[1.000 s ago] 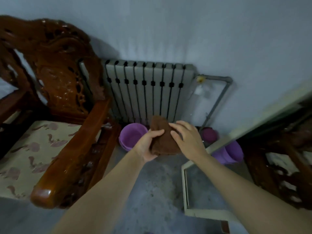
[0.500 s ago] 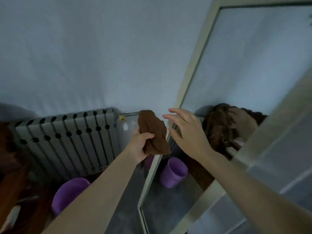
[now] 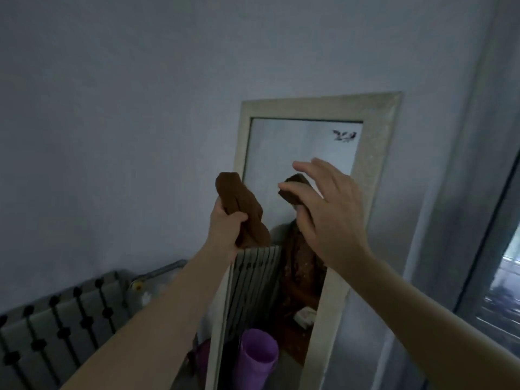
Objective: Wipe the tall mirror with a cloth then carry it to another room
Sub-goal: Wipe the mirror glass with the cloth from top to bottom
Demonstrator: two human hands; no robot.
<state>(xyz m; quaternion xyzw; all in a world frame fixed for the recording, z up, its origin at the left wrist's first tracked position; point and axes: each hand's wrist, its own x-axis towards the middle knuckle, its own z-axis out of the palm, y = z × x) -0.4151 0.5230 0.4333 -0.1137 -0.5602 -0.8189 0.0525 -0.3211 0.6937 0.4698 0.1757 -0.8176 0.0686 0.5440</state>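
Observation:
The tall mirror (image 3: 374, 153) has a pale frame and leans upright against the grey wall, a small dark sticker near its top right corner. My left hand (image 3: 226, 223) is shut on a bunched brown cloth (image 3: 242, 204), held up at the mirror's left frame edge. My right hand (image 3: 332, 209) is raised in front of the glass with fingers spread, holding nothing. The cloth's reflection shows in the glass behind my right fingers. My arms hide the mirror's lower left part.
A grey ribbed radiator (image 3: 56, 325) with a pipe stands low on the wall, left of the mirror. The glass reflects a purple bucket (image 3: 257, 358), the radiator and dark carved wood. A window (image 3: 503, 271) with a dark frame lies at the right edge.
My view has tilted up from the floor and chair to the mirror's top. Both hands have risen. My right hand let go of the cloth and spread open; my left keeps it.

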